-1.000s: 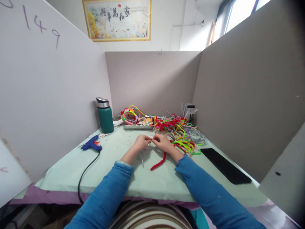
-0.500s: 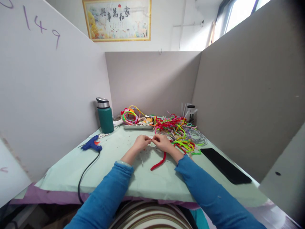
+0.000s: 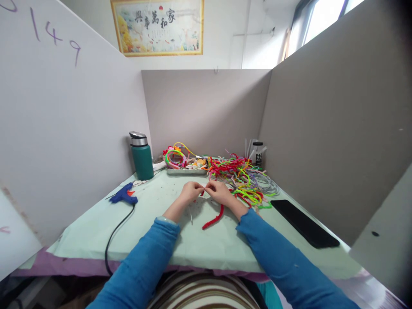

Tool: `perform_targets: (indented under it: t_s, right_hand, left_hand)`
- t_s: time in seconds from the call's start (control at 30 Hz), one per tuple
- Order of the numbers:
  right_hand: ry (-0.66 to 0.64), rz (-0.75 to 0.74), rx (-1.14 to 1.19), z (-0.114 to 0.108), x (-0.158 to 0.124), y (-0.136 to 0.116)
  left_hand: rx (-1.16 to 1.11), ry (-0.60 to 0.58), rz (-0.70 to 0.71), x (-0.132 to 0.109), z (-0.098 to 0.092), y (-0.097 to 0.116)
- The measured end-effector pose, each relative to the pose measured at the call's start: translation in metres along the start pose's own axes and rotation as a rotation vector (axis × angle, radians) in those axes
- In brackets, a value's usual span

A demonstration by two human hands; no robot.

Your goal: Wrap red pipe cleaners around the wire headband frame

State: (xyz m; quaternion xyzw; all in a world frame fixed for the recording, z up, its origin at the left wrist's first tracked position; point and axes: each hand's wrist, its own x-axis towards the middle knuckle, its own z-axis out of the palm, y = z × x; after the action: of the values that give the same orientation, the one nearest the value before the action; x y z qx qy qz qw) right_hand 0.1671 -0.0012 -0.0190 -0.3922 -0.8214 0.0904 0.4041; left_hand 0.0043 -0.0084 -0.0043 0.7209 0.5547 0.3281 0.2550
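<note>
Over the middle of the table, my left hand (image 3: 192, 191) and my right hand (image 3: 218, 192) meet, thumbs and forefingers pinched together. A short bit of red fuzzy pipe cleaner (image 3: 202, 193) shows at the fingertips; most of it is hidden by the fingers. Below my right hand a longer curved length of red pipe cleaner (image 3: 212, 222) comes out toward me. Whether the two red parts are one piece I cannot tell. A thin whitish strip (image 3: 191, 219) lies on the table by my left wrist.
Behind my right hand is a tangled heap of coloured pipe cleaners (image 3: 236, 169). A metal tray (image 3: 186, 172) of craft pieces stands at the back. On the left are a green bottle (image 3: 142, 161) and a blue corded glue gun (image 3: 124, 195); a black phone (image 3: 305, 224) lies right.
A small red bit now shows below the pinched fingertips, where it was hardly visible before. Both hands stay in almost the same place.
</note>
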Motion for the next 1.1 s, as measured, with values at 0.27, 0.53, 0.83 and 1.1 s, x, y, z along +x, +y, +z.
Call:
perform_targets:
  t_s: [0.27,0.53,0.83,1.1]
  right_hand:
    - [-0.005,-0.014,0.011,0.001,0.0,0.0]
    - [0.0,-0.024,0.018,0.0,-0.001,-0.001]
    - [0.003,-0.024,0.027,0.0,0.0,0.0]
    - [0.004,-0.025,0.038,-0.001,-0.001,-0.001]
  left_hand:
    - [-0.045,-0.026,-0.071,-0.004,-0.003,0.006]
    - [-0.083,-0.083,-0.118,-0.009,-0.006,0.013]
    - [-0.158,-0.089,-0.139,-0.007,-0.005,0.011]
    - [-0.212,-0.084,-0.187,-0.008,-0.005,0.012]
